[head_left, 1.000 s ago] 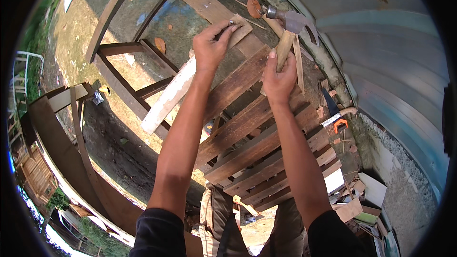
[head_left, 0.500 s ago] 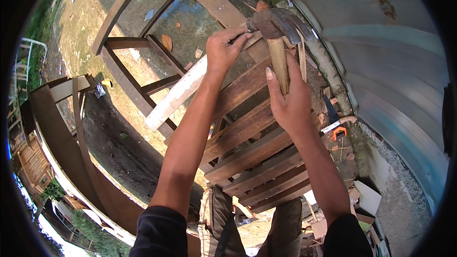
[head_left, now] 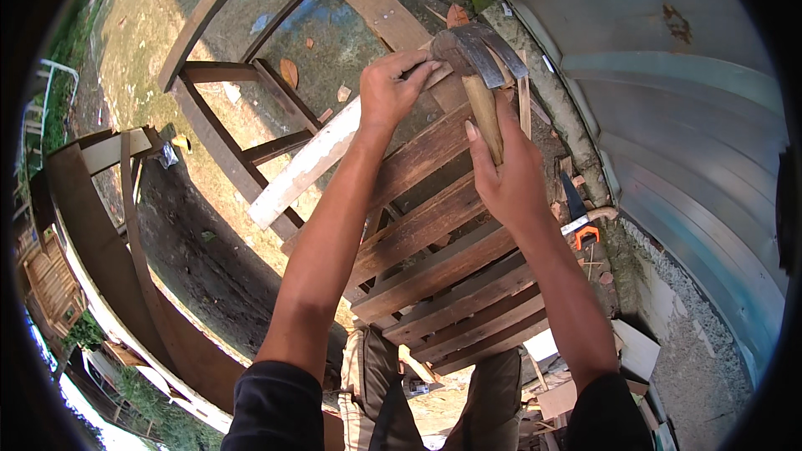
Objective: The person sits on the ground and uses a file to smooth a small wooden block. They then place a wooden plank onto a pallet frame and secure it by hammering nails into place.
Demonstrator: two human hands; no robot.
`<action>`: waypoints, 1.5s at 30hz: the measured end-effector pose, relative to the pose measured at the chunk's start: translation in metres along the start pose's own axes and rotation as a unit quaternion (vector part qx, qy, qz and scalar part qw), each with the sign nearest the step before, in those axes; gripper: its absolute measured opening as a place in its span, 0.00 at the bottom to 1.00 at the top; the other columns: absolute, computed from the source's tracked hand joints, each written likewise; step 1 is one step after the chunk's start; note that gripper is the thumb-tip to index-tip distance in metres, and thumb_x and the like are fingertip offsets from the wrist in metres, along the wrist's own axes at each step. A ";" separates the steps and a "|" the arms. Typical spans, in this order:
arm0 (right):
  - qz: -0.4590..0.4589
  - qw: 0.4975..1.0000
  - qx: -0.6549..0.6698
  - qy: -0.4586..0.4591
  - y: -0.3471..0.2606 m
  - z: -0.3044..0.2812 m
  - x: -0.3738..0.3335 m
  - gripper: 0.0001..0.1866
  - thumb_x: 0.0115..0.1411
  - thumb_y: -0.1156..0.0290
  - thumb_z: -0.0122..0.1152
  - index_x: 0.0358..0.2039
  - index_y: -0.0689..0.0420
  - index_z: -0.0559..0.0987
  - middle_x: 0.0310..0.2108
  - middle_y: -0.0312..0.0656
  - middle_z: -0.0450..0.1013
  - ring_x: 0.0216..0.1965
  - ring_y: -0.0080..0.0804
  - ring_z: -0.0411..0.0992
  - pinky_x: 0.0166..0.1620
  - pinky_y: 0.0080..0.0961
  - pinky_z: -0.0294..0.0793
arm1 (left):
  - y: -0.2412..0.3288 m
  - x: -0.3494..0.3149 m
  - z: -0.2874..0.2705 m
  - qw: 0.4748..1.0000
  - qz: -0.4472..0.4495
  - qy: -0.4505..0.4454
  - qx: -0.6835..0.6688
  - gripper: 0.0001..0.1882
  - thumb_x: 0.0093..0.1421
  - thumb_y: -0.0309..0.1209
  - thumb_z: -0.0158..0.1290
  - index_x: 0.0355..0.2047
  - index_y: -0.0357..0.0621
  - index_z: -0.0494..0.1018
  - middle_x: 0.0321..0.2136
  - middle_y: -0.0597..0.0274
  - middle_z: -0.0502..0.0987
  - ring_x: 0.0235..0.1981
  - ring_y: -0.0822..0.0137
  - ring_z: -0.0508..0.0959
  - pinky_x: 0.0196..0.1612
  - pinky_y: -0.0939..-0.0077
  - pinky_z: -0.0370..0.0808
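My right hand (head_left: 514, 169) is wrapped round the wooden handle of a claw hammer (head_left: 482, 108), its dark rusty head over the far end of a white-painted board (head_left: 307, 165). At that end my left hand (head_left: 391, 88) is closed in a pinch, close against the hammer's striking face. Whatever the pinched fingers hold is hidden or too small to name. The board lies slantwise across a dark wooden frame (head_left: 380, 4). Several brown slats (head_left: 422, 157) run side by side nearer to me, under my forearms.
A metal sheet wall (head_left: 668, 108) rises on the right. Beside it lie a tool with a pale curved handle (head_left: 601, 214), an orange-handled item (head_left: 587, 236) and wood scraps. Large curved wooden furniture (head_left: 100, 242) stands at the left. Dry leaves (head_left: 289, 73) dot the ground.
The hammer head has dropped slightly and its handle leans a little more. My left hand keeps its pinch at the board's end. The whole view has shifted slightly.
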State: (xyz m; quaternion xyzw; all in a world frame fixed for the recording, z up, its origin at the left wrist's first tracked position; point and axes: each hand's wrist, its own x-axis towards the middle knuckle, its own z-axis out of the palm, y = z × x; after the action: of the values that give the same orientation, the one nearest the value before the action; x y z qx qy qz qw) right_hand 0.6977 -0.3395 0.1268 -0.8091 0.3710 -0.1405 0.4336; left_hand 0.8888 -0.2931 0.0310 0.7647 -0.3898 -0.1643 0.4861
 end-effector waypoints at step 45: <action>0.095 0.984 0.136 -0.071 0.011 0.003 0.007 0.32 0.69 0.40 0.46 0.26 0.61 0.66 0.18 0.37 0.63 0.14 0.19 0.59 0.17 0.17 0.60 | -0.002 0.011 -0.004 0.907 -0.308 0.020 0.286 0.16 0.62 0.41 0.46 0.32 0.42 0.77 0.28 0.44 0.82 0.31 0.42 0.81 0.39 0.49 0.77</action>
State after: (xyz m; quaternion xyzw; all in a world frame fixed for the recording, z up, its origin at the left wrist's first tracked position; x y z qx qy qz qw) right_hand 0.6988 -0.3466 0.1161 -0.7119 0.3919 -0.0903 0.5757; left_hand 0.8993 -0.2987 0.0330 0.9561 -0.1549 -0.1720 0.1799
